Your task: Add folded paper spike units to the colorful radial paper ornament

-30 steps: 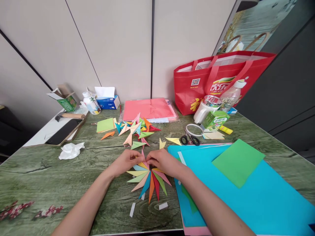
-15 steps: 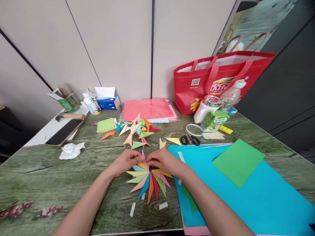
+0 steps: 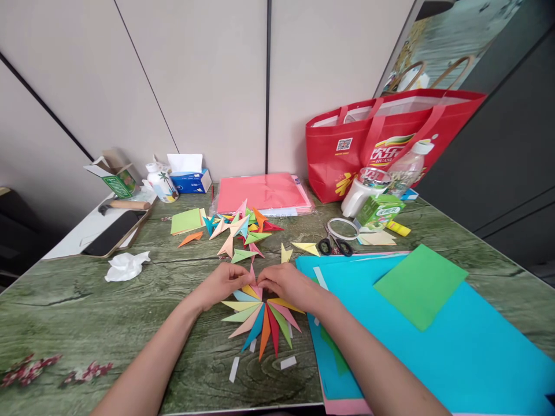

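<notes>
A fan of folded paper points (image 3: 265, 331) in many colours lies on the table, joined toward one centre. At its far side a pink folded paper piece (image 3: 257, 288) stands between my two hands. My left hand (image 3: 223, 284) pinches this piece from the left, next to a yellow-orange point. From the right, my right hand (image 3: 288, 283) grips the same pink piece with thumb and fingers. Just beyond my hands lies a loose pile of folded paper pieces (image 3: 243, 228). Small white strips (image 3: 234, 370) are scattered near the fan.
Blue paper sheets (image 3: 433, 364) with a green square (image 3: 420, 287) cover the right side. Scissors (image 3: 335, 242), a tape roll (image 3: 343, 229), a white mug (image 3: 353, 199) and a red bag (image 3: 333, 156) stand beyond. Crumpled tissue (image 3: 126, 266) and a phone (image 3: 113, 232) lie left.
</notes>
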Tool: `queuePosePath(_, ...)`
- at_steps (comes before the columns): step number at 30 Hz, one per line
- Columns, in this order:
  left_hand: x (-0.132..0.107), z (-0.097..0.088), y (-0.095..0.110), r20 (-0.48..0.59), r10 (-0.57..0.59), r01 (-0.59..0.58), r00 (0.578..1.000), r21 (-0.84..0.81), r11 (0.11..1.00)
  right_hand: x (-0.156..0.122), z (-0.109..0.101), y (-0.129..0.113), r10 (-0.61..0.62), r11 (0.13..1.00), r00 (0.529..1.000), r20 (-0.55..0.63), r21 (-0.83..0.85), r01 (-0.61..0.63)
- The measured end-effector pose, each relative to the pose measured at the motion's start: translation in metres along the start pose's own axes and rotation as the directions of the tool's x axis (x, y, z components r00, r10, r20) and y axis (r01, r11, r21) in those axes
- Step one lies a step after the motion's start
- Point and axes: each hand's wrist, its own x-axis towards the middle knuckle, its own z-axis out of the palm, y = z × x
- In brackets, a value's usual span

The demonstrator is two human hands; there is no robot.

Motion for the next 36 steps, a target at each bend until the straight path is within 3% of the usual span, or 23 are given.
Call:
queuePosePath(3, 0.0007, -0.0007, -0.0016, 0.055, 0.001, -0.001, 0.998, -0.009, 1.0, -0.0006, -0.0021, 0.0008, -0.028, 0.999, 1.0, 0.014, 0.036, 0.028)
queuePosePath(9, 0.0017, -0.0009, -0.0056, 0.044, 0.0, 0.002, 0.999, -0.041, 0.999, -0.0021, -0.0049, -0.0021, -0.087, 0.996, 0.996, 0.018, 0.028, 0.087)
queuePosePath(23, 0.0014, -0.001, -0.0051, 0.065, -0.01, 0.012, 0.998, -0.023, 1.0, -0.002, -0.0021, -0.0003, -0.033, 0.991, 0.999, 0.001, 0.127, 0.033)
queuePosePath(36, 0.001, -0.0006, -0.0014, 0.06, -0.011, 0.011, 0.998, 0.008, 1.0, -0.0025, -0.0037, -0.0025, 0.032, 0.997, 0.999, 0.005, 0.074, -0.033)
